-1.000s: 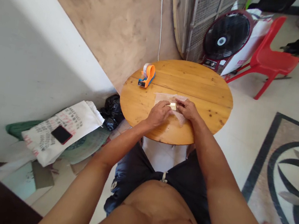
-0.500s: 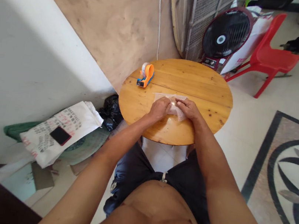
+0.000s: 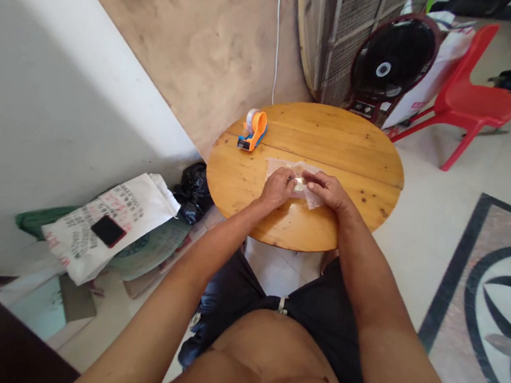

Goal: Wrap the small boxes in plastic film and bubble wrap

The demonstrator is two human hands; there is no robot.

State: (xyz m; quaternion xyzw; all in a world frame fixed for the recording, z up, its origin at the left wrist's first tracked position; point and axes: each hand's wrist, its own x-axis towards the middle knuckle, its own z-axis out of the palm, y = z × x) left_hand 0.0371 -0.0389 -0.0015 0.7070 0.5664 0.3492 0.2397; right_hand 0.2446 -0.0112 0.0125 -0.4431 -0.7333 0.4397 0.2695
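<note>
A sheet of clear plastic that looks like bubble wrap lies on the round wooden table. My left hand rests over its left part, fingers curled down and closed on it. From the other side my right hand grips the wrap, thumb near the bent fingers. Between the fingertips shows a small pale, shiny thing on the wrap; its kind is too small to tell. Behind the left hand stands an orange and blue tape dispenser with a roll of tape, touched by neither hand.
A red plastic chair and a round black heater-like appliance stand beyond the table on the right. At the left, a phone lies on a white printed sack, near black plastic bags. A wall borders the left side.
The view has shifted slightly, so everything sits a little further right. My left fingers have loosened and flattened somewhat, and my right thumb has moved; the pale shiny thing between them shows more.
</note>
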